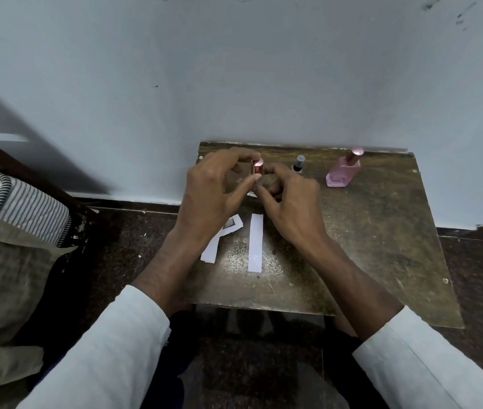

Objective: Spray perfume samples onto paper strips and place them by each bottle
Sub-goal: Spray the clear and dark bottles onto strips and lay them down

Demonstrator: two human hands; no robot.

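Note:
A small perfume bottle with a rose metallic cap (258, 167) stands at the back left of the worn table (381, 246). My left hand (213, 187) holds it, with the index finger arched over the cap and the thumb below. From the right, my right hand (290, 199) curls its fingers round the lower part of the bottle, whose body is hidden. A white sliver of paper (252, 195) shows just under the thumbs. Two white paper strips lie in front: one straight (255, 243), one (213, 249) partly under my left wrist.
A small dark bottle with a grey cap (299, 163) and a pink glass bottle with a pink cap (341, 173) stand along the table's back edge by the wall. A bed with striped bedding (24, 202) is at the left. Dark floor surrounds the table.

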